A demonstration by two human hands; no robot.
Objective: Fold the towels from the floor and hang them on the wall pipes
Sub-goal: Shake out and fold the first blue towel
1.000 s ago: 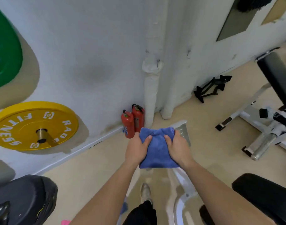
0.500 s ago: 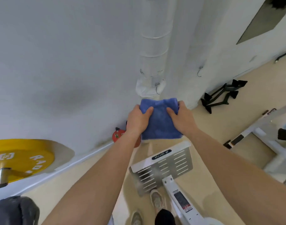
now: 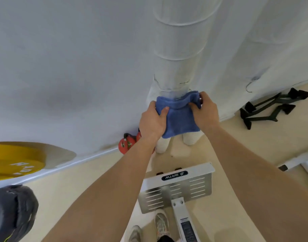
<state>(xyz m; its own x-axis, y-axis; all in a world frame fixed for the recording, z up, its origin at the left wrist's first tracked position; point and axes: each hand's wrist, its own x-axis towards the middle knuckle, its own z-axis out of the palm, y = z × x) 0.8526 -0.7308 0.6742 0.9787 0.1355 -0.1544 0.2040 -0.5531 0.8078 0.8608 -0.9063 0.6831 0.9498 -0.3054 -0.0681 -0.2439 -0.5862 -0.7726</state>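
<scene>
The folded blue towel (image 3: 177,117) sits at the centre of the frame, held up against the wide white wall pipe (image 3: 177,49), its top edge touching the pipe's lower wrapped section. The left hand (image 3: 152,122) grips the towel's left edge, thumb across the front and fingers (image 3: 150,105) curled behind. The right hand (image 3: 206,110) pinches the upper right corner, fingers closed narrowly on the bunched cloth. Below the towel, two thinner pipe ends meet the floor (image 3: 219,145). Red fire extinguishers (image 3: 128,144) stand against the wall just left of the left wrist. A yellow weight plate (image 3: 15,159) hangs at the left edge. A white slotted footplate (image 3: 193,187) lies in the lower centre, and black handles (image 3: 265,110) lie at the right.
</scene>
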